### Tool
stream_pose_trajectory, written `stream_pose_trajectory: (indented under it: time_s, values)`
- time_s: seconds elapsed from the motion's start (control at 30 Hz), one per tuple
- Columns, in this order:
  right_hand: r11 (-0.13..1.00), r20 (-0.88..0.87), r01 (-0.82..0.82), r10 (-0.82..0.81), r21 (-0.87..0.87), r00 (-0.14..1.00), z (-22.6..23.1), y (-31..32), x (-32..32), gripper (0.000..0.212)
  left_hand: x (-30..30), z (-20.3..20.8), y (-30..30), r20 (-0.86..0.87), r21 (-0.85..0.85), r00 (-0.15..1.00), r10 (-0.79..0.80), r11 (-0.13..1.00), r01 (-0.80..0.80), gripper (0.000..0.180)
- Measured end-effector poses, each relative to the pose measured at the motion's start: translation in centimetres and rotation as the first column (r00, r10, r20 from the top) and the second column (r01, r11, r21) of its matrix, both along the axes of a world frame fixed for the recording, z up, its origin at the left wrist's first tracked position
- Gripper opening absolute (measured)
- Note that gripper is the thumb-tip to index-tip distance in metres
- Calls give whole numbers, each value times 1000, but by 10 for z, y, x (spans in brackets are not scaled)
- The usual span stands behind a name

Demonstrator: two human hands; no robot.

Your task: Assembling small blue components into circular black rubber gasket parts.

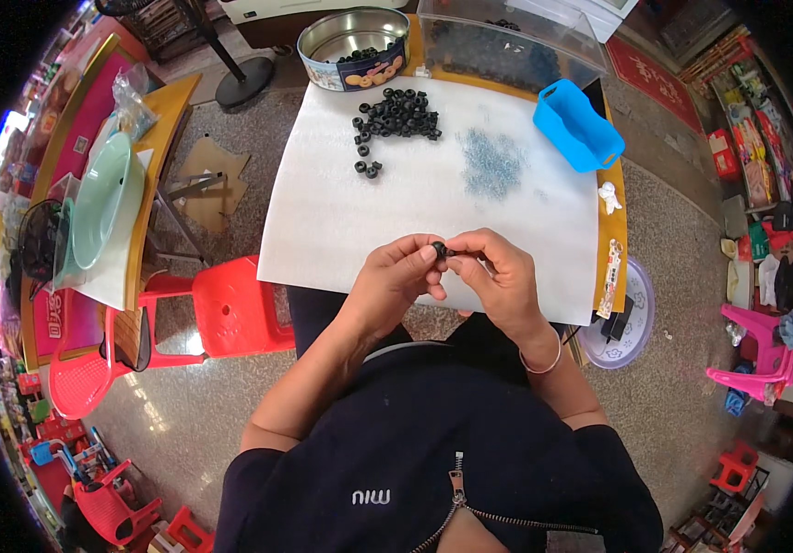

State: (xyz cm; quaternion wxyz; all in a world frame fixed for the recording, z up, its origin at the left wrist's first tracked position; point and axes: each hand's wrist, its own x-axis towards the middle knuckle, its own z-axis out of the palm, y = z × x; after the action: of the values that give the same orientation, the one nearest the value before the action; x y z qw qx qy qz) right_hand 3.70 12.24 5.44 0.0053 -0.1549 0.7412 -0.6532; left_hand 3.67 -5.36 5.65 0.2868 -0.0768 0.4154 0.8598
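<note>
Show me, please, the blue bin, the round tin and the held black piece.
Blue bin [564,135]: head view, side wall.
Round tin [356,74]: head view, outer wall.
Black piece [440,249]: head view, visible surface.

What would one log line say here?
left hand: pinching small black part | right hand: at same part | black pile: on white sheet

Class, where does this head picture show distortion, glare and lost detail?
Head view: fisheye distortion bows the edges of the white rectangular sheet; blown-out patches line the left rim, and glints mark the grey speckled floor; the small black round piece between the bare left hand and right hand lacks fine detail.
</note>
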Motion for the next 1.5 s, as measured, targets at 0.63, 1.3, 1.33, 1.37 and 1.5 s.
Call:
stream_pose_trajectory:
  time_s: [0.63,1.3,1.33,1.37,1.5]
  values:
    - [999,-119,35,-34,4,992,12,0,2,16,1,-2,-2,16,148,1000,-8,989,6,22]
    - [944,-596,153,54,292,801,9,-5,-3,28,3,-1,-4,21,1,1000,20,1000,-20,23]
    - [944,-595,158,49,291,803,9,-4,-3,28,4,-1,-3,15,-18,1000,28,999,-27,23]
    - [943,-594,162,44,289,804,10,-4,-2,28,4,0,-2,9,-37,999,35,999,-34,23]
    - [939,-602,155,65,306,796,10,-3,-3,26,3,3,1,-7,-136,999,39,990,-40,24]
